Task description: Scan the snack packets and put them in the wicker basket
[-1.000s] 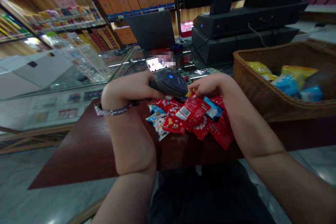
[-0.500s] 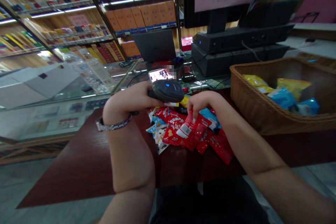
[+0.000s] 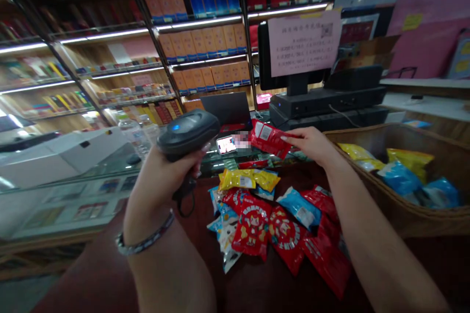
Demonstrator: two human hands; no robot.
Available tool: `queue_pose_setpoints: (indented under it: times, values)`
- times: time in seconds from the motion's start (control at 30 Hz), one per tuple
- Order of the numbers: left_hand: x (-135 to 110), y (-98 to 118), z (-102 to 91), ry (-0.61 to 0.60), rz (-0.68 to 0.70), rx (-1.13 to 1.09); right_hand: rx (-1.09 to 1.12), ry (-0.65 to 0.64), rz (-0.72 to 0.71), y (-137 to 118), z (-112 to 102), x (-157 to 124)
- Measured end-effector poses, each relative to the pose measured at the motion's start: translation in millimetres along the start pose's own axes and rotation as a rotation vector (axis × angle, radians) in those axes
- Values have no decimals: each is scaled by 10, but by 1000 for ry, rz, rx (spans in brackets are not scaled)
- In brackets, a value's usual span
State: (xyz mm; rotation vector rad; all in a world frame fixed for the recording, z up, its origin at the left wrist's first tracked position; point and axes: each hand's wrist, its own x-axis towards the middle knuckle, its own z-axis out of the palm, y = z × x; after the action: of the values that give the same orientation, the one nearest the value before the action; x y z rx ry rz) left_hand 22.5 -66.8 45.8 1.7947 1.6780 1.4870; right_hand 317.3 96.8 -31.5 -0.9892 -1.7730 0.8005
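Note:
My left hand is wrapped round the handle of a dark barcode scanner, its head raised over the left side of the snack pile. In my right hand, pinched by one end, is a red snack packet with its white barcode label showing. Below, on the dark red tabletop, lies a heap of packets: red packets, yellow packets, a blue packet and a white-and-blue packet. The held packet is above and beyond this heap.
A wicker basket with yellow and blue packets stands at the right. Behind are a lit phone, a laptop and a monitor on a dark till. A white box and plastic bottles are on the left glass counter.
My right hand has lifted a red packet up and away from the heap. My left hand has moved left with the scanner. The view has tilted upward.

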Motion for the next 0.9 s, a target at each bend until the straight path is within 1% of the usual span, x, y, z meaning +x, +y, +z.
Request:
queue_pose_setpoints:
  times: [0.07, 0.1, 0.17, 0.23, 0.33, 0.5, 0.77, 0.9]
  values:
    - [8, -7, 41, -43, -13, -18, 33, 133, -52, 33, 58, 43]
    - [16, -18, 66, -82, -27, -24, 41, 176, -75, 44, 86, 58]
    - [37, -48, 121, -120, -47, -16, 41, 222, -112, 53, 133, 75]
    - [64, -79, 180, -136, -74, -19, 40, 227, -128, 46, 163, 77]
    - [106, -113, 266, -208, -90, -35, 48, 209, -120, 18, 180, 71]
    - [125, -106, 363, -227, -79, -51, 28, 191, -113, -26, 165, 61]
    - [102, -51, 460, -240, -44, -76, -35, 164, -81, -26, 89, 49]
    - [107, -63, 479, -269, -15, -65, 19, 203, -89, 3, 88, 56]
